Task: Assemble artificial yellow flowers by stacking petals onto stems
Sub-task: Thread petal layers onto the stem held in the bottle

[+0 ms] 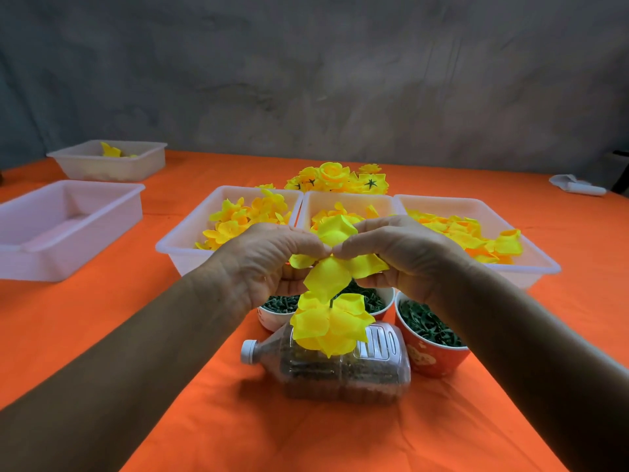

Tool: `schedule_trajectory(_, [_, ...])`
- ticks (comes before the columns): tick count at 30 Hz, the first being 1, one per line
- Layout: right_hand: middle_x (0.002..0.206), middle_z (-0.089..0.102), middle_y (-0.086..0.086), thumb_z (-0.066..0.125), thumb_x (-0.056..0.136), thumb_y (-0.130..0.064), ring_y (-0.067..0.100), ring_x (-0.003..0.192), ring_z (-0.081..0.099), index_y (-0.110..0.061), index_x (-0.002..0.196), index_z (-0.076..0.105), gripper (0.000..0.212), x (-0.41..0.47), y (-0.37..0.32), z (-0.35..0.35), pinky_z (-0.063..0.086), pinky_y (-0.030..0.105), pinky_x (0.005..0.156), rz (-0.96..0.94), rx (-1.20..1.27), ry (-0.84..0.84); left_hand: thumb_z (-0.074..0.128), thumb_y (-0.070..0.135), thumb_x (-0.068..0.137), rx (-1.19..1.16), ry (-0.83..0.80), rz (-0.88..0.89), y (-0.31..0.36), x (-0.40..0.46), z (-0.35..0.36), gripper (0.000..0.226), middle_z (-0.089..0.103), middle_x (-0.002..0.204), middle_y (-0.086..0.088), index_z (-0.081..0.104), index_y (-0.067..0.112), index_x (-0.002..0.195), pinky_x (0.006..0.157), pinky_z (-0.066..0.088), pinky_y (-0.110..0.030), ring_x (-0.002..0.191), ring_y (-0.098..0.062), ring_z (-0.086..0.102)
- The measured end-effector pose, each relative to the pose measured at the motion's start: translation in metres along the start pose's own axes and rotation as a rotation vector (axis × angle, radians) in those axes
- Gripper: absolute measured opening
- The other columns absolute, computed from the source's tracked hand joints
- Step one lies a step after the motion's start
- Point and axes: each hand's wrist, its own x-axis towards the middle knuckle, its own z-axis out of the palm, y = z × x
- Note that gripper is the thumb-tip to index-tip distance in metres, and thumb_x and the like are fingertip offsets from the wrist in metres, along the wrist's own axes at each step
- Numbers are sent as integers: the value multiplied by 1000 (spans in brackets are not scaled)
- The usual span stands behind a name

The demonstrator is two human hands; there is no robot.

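- Yellow petals are sitting between the two hands, above the middle of the orange table.
- Left hand is pinching the left side of the petals, thumb and forefinger curled and closed on the fabric.
- Right hand is pinching the right side in the same way; the fingertips of the two hands are nearly touching at the centre of the petals.
- A thin green stem is running down from the pinched petals into a lower cluster of petals, which is hanging below both hands.
- That cluster is hanging in front of a clear plastic bottle lying on its side, white cap pointing left, dark contents inside.
- Far left, an empty-looking white tray is standing near the table's edge; behind it a second tray is holding a few yellow pieces.
- Behind the hands, three white trays are standing side by side: the left tray, the middle tray and the right tray, all holding yellow petals.
- Finished yellow flowers are lying heaped beyond the middle tray.
- Just below the hands, a white cup and a red cup are holding dark green pieces, partly hidden by the wrists.
- Far right, a white cloth is lying at the table's edge.
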Motion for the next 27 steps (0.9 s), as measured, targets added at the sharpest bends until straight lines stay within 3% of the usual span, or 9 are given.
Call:
schedule_trajectory(5, [65,68,2,74,72,-2,15,62,64,-9,74,66,11,3,6,0,50,23,48,48,8,-10,90,33,55,40,-24,19,-4,-2,2,53,67,113,-19,72,15,102,91,50,-54,105,-38,64])
schedule_trajectory(9, [56,67,-1,74,73,-3,11,48,63,-11,72,65,13,6,6,-2,49,20,44,64,59,-23,90,28,58,8,-29,28,-4,0,0,52,68,111,-18,72,14,104,84,54,-48,104,-36,66])
schedule_trajectory(12, [55,67,0,74,73,-2,12,46,63,-10,72,62,14,7,7,-2,49,20,44,84,71,-39,85,26,67,-45,-37,19,-9,2,-4,46,67,115,-16,70,14,108,82,54,-44,104,-34,66])
schedule_trajectory(17, [53,67,-2,75,71,0,13,47,65,-11,80,60,21,6,13,-1,50,22,44,121,97,-43,82,25,73,-55,-12,58,-11,5,-8,47,65,119,-17,66,15,116,89,51,-50,111,-38,62])
schedule_trajectory(21, [48,65,-7,72,74,1,8,45,65,-11,81,56,22,5,15,-2,52,23,45,140,111,-59,86,31,65,11,-89,-43,-12,-2,-1,43,69,113,-12,73,17,104,89,53,-44,105,-30,66])
schedule_trajectory(24, [65,63,-2,72,75,1,6,47,64,-13,81,54,23,5,16,-1,53,25,48,146,126,-57,87,29,58,28,-100,-51,-11,-6,4,42,71,106,-12,75,18,96,85,54,-42,99,-29,67])
schedule_trajectory(27, [88,53,-4,71,75,2,9,65,62,-13,82,54,24,5,18,-1,52,24,48,149,160,-57,85,25,62,-14,-96,-30,-7,-10,6,39,71,106,-13,74,16,98,81,55,-41,98,-30,68])
